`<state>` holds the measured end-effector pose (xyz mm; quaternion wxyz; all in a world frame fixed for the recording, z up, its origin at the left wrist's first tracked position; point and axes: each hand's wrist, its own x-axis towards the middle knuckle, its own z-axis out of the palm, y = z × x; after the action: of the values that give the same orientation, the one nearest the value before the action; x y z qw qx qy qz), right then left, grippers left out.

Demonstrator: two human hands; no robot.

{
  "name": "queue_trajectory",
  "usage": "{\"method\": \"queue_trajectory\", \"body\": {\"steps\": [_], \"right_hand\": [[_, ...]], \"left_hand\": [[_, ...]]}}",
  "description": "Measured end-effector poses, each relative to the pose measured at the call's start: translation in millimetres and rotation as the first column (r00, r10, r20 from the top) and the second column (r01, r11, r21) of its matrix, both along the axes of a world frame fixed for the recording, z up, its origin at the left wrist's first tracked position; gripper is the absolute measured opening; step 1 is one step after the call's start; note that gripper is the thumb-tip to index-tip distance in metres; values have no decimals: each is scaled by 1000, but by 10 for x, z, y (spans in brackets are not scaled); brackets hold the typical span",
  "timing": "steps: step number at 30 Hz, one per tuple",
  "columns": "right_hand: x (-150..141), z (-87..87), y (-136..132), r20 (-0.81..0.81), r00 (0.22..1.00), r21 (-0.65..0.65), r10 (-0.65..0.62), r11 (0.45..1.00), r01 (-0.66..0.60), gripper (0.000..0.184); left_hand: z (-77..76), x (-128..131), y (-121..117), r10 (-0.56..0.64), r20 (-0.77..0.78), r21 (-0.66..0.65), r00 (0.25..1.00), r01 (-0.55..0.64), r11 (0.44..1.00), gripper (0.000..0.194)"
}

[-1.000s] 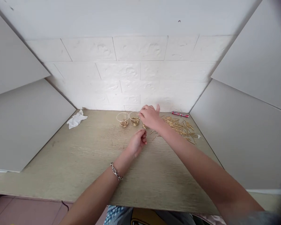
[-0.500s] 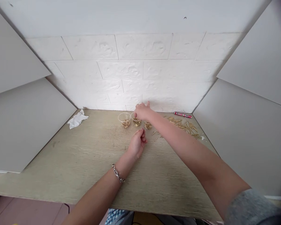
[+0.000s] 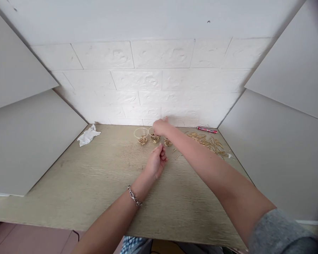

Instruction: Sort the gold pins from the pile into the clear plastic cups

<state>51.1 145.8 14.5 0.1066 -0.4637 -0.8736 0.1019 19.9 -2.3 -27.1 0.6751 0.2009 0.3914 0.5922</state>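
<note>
My left hand (image 3: pixel 157 161) is in front of the cups, with thumb and fingers pinched together. Whatever may be between its fingertips is too small to make out. Above the middle clear cup (image 3: pixel 155 138), which contains small gold-coloured metal pieces, is my right hand (image 3: pixel 161 127). Its fingers bend down at the cup's rim, closed as far as they show, and the fingertips are partly hidden. A similar clear cup (image 3: pixel 142 140) with gold pieces stands to the left. The right cup (image 3: pixel 168 142), also with gold pieces, is partly covered by my right forearm.
Slim gold metal pins (image 3: pixel 201 139) lie in a loose spread on the right of the wooden table (image 3: pixel 95 183). Behind them is a red tube-shaped wrapper (image 3: pixel 207 129). A crumpled white tissue (image 3: pixel 88 135) lies at the left back. White wall and grey side panels enclose the table.
My right hand has dipped slightly toward the middle cup, its fingers more folded down. My left hand has stayed nearly in place. The view has shifted a little.
</note>
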Motion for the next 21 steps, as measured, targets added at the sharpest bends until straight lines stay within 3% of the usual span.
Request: {"method": "queue_trajectory", "body": {"steps": [4, 10, 13, 17, 19, 21], "right_hand": [[70, 93, -89, 163, 987, -1, 11, 1000, -11, 11], [251, 176, -254, 148, 988, 76, 38, 996, -50, 15], [438, 204, -452, -84, 996, 117, -11, 993, 20, 15], [766, 159, -859, -440, 898, 105, -1, 993, 53, 14], [918, 75, -1052, -587, 807, 15, -65, 996, 91, 13], [1029, -47, -1192, -698, 674, -189, -245, 969, 156, 17]], "left_hand": [[7, -16, 12, 54, 32, -12, 998, -54, 998, 30], [-8, -35, 35, 126, 69, -8, 990, -126, 992, 14], [-2, -32, 33, 123, 64, 22, 990, -125, 992, 16], [47, -17, -1, 51, 21, 92, 998, -53, 994, 24], [81, -7, -26, -7, -51, 124, 999, 13, 992, 27], [108, 1, -49, -65, -154, 138, 986, 87, 987, 28]]}}
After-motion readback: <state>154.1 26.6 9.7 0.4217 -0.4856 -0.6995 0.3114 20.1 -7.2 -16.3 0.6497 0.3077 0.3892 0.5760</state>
